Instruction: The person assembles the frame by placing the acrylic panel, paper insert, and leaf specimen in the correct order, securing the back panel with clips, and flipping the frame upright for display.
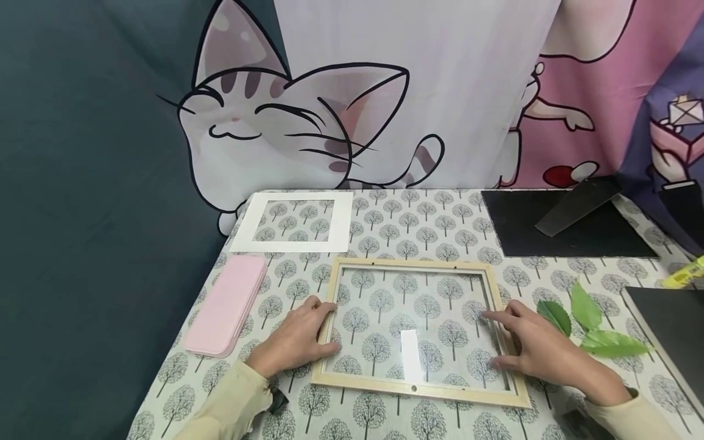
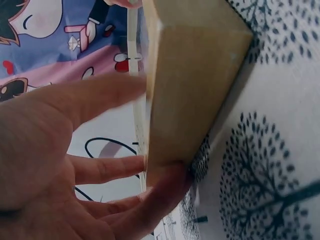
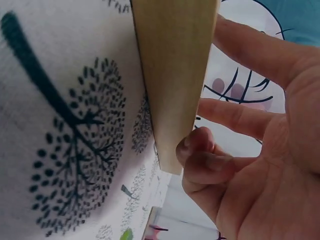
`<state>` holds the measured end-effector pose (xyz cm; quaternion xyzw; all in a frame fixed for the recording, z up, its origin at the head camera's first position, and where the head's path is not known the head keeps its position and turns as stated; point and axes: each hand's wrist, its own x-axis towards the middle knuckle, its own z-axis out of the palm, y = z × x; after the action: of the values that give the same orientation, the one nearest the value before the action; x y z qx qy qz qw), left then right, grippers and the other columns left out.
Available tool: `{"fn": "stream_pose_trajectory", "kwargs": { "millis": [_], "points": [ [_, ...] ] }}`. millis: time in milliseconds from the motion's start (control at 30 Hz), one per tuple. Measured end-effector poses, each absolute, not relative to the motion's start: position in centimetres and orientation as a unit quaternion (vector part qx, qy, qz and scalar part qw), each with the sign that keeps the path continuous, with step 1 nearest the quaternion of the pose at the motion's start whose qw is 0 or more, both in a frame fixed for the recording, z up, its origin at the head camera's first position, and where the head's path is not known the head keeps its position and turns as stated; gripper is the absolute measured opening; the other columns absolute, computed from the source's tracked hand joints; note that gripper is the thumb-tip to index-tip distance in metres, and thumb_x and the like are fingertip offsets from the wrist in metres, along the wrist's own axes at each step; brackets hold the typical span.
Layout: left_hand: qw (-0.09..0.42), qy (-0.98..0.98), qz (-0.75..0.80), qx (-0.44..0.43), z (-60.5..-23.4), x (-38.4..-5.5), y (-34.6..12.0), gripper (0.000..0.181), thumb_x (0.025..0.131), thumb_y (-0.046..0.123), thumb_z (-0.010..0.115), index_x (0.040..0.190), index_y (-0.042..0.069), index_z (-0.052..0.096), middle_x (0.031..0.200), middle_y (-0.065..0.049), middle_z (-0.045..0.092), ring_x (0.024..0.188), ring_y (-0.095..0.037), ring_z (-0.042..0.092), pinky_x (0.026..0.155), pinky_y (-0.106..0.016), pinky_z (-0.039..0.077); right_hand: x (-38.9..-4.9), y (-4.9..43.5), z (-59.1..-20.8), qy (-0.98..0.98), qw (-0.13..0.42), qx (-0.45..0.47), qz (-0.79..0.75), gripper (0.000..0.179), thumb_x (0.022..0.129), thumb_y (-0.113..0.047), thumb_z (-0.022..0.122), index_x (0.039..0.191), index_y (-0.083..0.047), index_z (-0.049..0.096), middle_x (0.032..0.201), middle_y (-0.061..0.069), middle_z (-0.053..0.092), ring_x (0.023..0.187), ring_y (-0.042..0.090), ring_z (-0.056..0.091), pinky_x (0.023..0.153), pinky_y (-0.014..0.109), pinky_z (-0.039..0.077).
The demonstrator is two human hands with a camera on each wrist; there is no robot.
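A light wooden picture frame [image 1: 415,392] lies on the tree-print cloth, with a clear pane [image 1: 385,305] inside it that shows a white reflection. My left hand [image 1: 297,335] holds the frame's left bar. Its thumb and some fingertips reach over the top, while another finger lies against the outer side [image 2: 185,100]. Over the right bar, my right hand [image 1: 536,348] spreads its thumb and index finger, their tips above the pane's right edge. Its other fingers are bent beside the bar's outer side [image 3: 175,85].
Behind the frame lies a white mat [image 1: 341,226] with a rectangular opening. A pink case [image 1: 227,305] is at the left. Green leaves [image 1: 605,342] and a dark panel [image 1: 671,342] lie right; a black board [image 1: 517,226] is farther back, near a yellow object [image 1: 684,275].
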<state>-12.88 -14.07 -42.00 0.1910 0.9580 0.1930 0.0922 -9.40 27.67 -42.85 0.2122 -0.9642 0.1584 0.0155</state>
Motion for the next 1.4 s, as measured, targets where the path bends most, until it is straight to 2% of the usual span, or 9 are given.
{"fn": "stream_pose_trajectory", "kwargs": {
  "millis": [167, 300, 433, 633, 833, 967, 1100, 1300, 1400],
  "points": [
    [0.125, 0.956, 0.189, 0.185, -42.0, -12.6, -13.6, 0.096, 0.068, 0.047, 0.089, 0.147, 0.012, 0.046, 0.114, -0.014, 0.051, 0.074, -0.018, 0.052, 0.061, -0.029, 0.050, -9.4, 27.4, -42.7, -0.967, 0.012, 0.189, 0.169, 0.075, 0.064, -0.036, 0.092, 0.131, -0.015, 0.066, 0.100, 0.000, 0.050, 0.070, 0.001, 0.032, 0.057, 0.018, 0.031],
    [0.125, 0.959, 0.171, 0.189, -42.1, -12.3, -13.1, 0.099, 0.068, 0.053, 0.087, 0.150, 0.019, 0.043, 0.112, -0.015, 0.049, 0.072, -0.017, 0.048, 0.057, -0.027, 0.044, -9.3, 27.0, -42.5, -0.967, 0.004, 0.182, 0.180, 0.078, 0.063, -0.036, 0.093, 0.133, -0.015, 0.064, 0.114, 0.005, 0.049, 0.066, -0.001, 0.033, 0.054, 0.019, 0.034],
    [0.121, 0.962, 0.162, 0.183, -42.2, -12.2, -12.7, 0.098, 0.068, 0.055, 0.085, 0.151, 0.021, 0.043, 0.112, -0.015, 0.048, 0.075, -0.018, 0.048, 0.058, -0.027, 0.043, -9.2, 26.8, -42.4, -0.967, -0.004, 0.173, 0.187, 0.080, 0.062, -0.037, 0.093, 0.133, -0.014, 0.064, 0.116, 0.008, 0.046, 0.066, 0.000, 0.034, 0.053, 0.019, 0.035],
    [0.113, 0.965, 0.154, 0.178, -42.1, -12.1, -12.1, 0.098, 0.066, 0.056, 0.085, 0.148, 0.020, 0.046, 0.111, -0.016, 0.049, 0.074, -0.020, 0.049, 0.054, -0.028, 0.043, -9.0, 26.7, -42.5, -0.968, -0.007, 0.166, 0.187, 0.085, 0.061, -0.040, 0.093, 0.135, -0.011, 0.062, 0.110, 0.012, 0.045, 0.069, 0.006, 0.037, 0.052, 0.019, 0.035],
    [0.138, 0.962, 0.170, 0.162, -42.0, -12.1, -12.2, 0.099, 0.067, 0.054, 0.085, 0.150, 0.021, 0.043, 0.114, -0.017, 0.049, 0.076, -0.021, 0.049, 0.055, -0.028, 0.044, -9.2, 26.8, -42.5, -0.965, -0.025, 0.169, 0.198, 0.086, 0.062, -0.040, 0.093, 0.137, -0.011, 0.061, 0.097, 0.006, 0.042, 0.067, 0.004, 0.032, 0.051, 0.018, 0.032],
    [0.153, 0.959, 0.183, 0.150, -42.0, -12.4, -12.6, 0.101, 0.068, 0.055, 0.086, 0.152, 0.023, 0.041, 0.124, -0.021, 0.051, 0.081, -0.025, 0.055, 0.062, -0.038, 0.054, -9.3, 27.3, -42.3, -0.967, -0.038, 0.161, 0.196, 0.084, 0.064, -0.037, 0.092, 0.137, -0.012, 0.060, 0.092, 0.003, 0.040, 0.067, 0.004, 0.032, 0.053, 0.019, 0.031],
    [0.156, 0.958, 0.195, 0.143, -42.1, -12.6, -13.0, 0.106, 0.067, 0.056, 0.087, 0.154, 0.021, 0.038, 0.130, -0.023, 0.051, 0.084, -0.027, 0.059, 0.070, -0.046, 0.059, -9.4, 28.6, -42.1, -0.965, -0.022, 0.166, 0.199, 0.080, 0.064, -0.033, 0.092, 0.135, -0.013, 0.062, 0.089, 0.000, 0.041, 0.071, 0.003, 0.034, 0.056, 0.019, 0.032],
    [0.161, 0.953, 0.214, 0.139, -42.1, -12.9, -13.4, 0.111, 0.066, 0.050, 0.089, 0.155, 0.012, 0.036, 0.126, -0.018, 0.053, 0.080, -0.022, 0.057, 0.067, -0.035, 0.056, -9.0, 32.4, -41.9, -0.958, 0.027, 0.181, 0.221, 0.077, 0.065, -0.023, 0.092, 0.133, -0.004, 0.061, 0.085, -0.001, 0.045, 0.068, -0.006, 0.041, 0.054, 0.017, 0.043],
    [0.162, 0.953, 0.215, 0.140, -42.0, -13.0, -13.5, 0.110, 0.066, 0.048, 0.090, 0.155, 0.011, 0.036, 0.126, -0.017, 0.053, 0.077, -0.021, 0.056, 0.065, -0.033, 0.055, -8.6, 34.5, -41.8, -0.968, 0.050, 0.156, 0.191, 0.075, 0.064, -0.021, 0.093, 0.131, -0.005, 0.062, 0.082, -0.003, 0.046, 0.066, -0.007, 0.038, 0.053, 0.018, 0.037]
  ]
}}
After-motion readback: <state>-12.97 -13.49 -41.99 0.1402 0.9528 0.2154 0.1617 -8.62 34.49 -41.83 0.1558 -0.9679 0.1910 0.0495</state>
